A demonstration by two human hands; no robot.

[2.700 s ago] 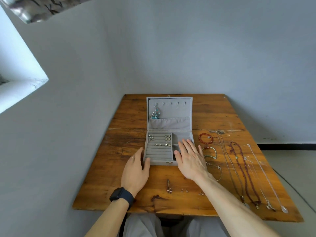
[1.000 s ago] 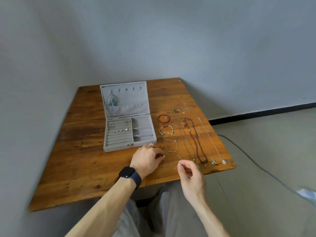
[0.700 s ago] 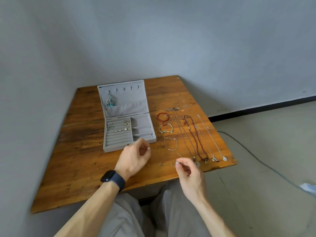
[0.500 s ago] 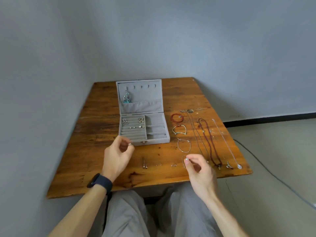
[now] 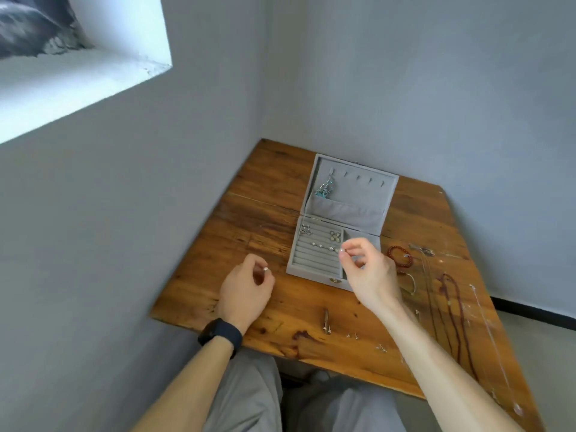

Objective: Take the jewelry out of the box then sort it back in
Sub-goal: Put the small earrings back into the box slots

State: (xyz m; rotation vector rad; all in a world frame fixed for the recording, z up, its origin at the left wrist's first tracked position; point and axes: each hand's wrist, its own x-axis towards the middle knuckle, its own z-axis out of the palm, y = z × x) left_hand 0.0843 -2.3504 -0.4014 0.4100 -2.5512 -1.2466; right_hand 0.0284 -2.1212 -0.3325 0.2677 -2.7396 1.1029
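An open grey jewelry box point(image 5: 314, 267) stands on the wooden table point(image 5: 249, 226). Several rings and studs sit in its ring rolls, and a turquoise piece point(image 5: 324, 188) hangs in the lid. My right hand point(image 5: 367, 272) hovers over the box's right side and pinches a small stud earring point(image 5: 336, 250) at its fingertips. My left hand point(image 5: 246, 291), with a black watch on the wrist, is left of the box and pinches a small ring point(image 5: 266, 269).
A red bead bracelet point(image 5: 400, 256), other bracelets and several long necklaces point(image 5: 452, 310) lie on the table right of the box. Small earrings point(image 5: 326, 322) lie near the front edge. Walls close off the left and back sides.
My right hand has risen from the table's front edge to above the box with a stud. My left hand still pinches the ring. The view has swung left.
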